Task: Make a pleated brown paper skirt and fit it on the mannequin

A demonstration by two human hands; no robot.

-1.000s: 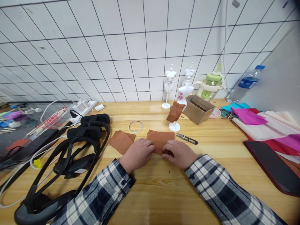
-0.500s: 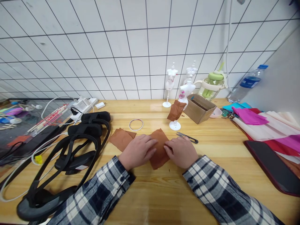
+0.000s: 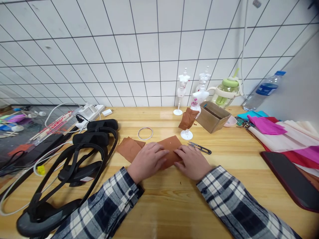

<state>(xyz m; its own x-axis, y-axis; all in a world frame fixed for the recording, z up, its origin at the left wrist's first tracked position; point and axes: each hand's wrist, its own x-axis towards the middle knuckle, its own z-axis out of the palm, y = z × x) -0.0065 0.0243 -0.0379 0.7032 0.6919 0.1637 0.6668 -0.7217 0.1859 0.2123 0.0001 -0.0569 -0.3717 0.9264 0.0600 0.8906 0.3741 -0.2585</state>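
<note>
A piece of brown cloth [image 3: 171,147] lies between my two hands on the wooden table. My left hand [image 3: 147,162] holds its left side, fingers bent over the edge and thumb close to them. The right edge is pinched by my right hand [image 3: 191,161], with the fingertips partly hidden. More brown cloth [image 3: 129,148] rests just beyond my left hand. Thread snips [image 3: 200,147] lie past my right hand. Brown cloth is wrapped around the lower part of a small white dress form [image 3: 198,99] near the snips.
A metal ring [image 3: 145,133] lies behind my hands. Two more white dress forms, a cardboard box [image 3: 211,118] and a green-lidded jug [image 3: 226,91] stand at the back right. At right are coloured fabrics [image 3: 279,134] and a phone [image 3: 286,179]; black headsets [image 3: 74,166] lie at left.
The brown cloth between my hands has turned, and its lower corner has moved up from the front. Both hands stay nearly in place at its sides.
</note>
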